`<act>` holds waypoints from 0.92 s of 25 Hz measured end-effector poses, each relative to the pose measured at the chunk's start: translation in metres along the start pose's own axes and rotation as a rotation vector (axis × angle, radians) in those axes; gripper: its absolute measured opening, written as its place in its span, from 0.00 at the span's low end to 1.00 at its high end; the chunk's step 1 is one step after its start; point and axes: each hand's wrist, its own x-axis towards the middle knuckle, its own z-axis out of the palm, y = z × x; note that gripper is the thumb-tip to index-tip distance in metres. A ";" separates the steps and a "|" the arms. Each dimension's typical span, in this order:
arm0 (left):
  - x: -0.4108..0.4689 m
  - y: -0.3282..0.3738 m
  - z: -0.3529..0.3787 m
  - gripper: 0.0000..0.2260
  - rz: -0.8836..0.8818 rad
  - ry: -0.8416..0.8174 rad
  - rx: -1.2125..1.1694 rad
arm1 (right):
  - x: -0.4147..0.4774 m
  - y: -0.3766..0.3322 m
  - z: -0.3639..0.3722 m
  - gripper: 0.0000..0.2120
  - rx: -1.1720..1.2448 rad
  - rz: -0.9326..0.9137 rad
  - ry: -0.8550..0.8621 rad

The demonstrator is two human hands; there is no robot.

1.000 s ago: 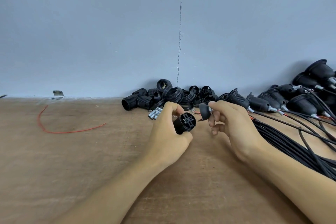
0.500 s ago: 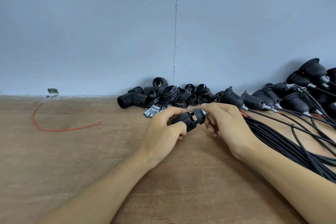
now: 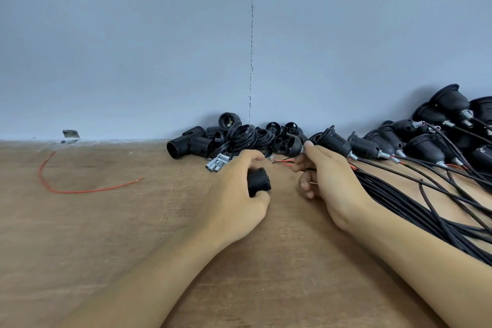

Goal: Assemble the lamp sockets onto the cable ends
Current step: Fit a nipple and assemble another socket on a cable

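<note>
While in left hand (image 3: 234, 194), socket (image 3: 258, 182) level, end rightward.

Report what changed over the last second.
Socket body and cap met, then parted: the left hand lowered the body; the right hand raised the cap toward the parts pile. Both grips kept. Red wire and cable bundle unmoved.

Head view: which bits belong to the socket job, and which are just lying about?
In the job: threaded socket body in left hand; socket cap in right hand; loose socket parts; metal terminals; black cables; finished sockets.
Lying about: red wire scrap; metal bracket.
</note>
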 end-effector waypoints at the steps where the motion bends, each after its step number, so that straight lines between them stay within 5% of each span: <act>1: 0.000 -0.001 0.001 0.25 0.045 0.018 0.064 | 0.000 -0.002 0.002 0.18 0.098 0.086 -0.015; 5: 0.000 -0.003 0.005 0.28 0.124 0.087 0.074 | -0.007 -0.010 0.003 0.20 0.141 0.326 -0.232; 10: 0.000 0.000 0.004 0.22 0.181 0.186 -0.075 | -0.017 -0.010 0.009 0.22 -0.126 0.281 -0.370; 12: -0.002 0.004 0.004 0.21 0.183 0.243 -0.115 | -0.014 -0.012 0.003 0.20 -0.440 0.100 -0.268; 14: -0.003 0.007 0.004 0.19 0.197 0.269 -0.145 | -0.006 -0.013 -0.011 0.10 -1.004 -0.167 -0.059; 16: -0.005 0.007 0.006 0.17 0.232 0.267 -0.130 | -0.002 -0.011 -0.023 0.06 -1.378 -0.224 0.063; 23: -0.006 0.007 0.009 0.20 0.358 0.196 -0.038 | 0.004 -0.004 -0.030 0.08 -1.598 -0.335 0.165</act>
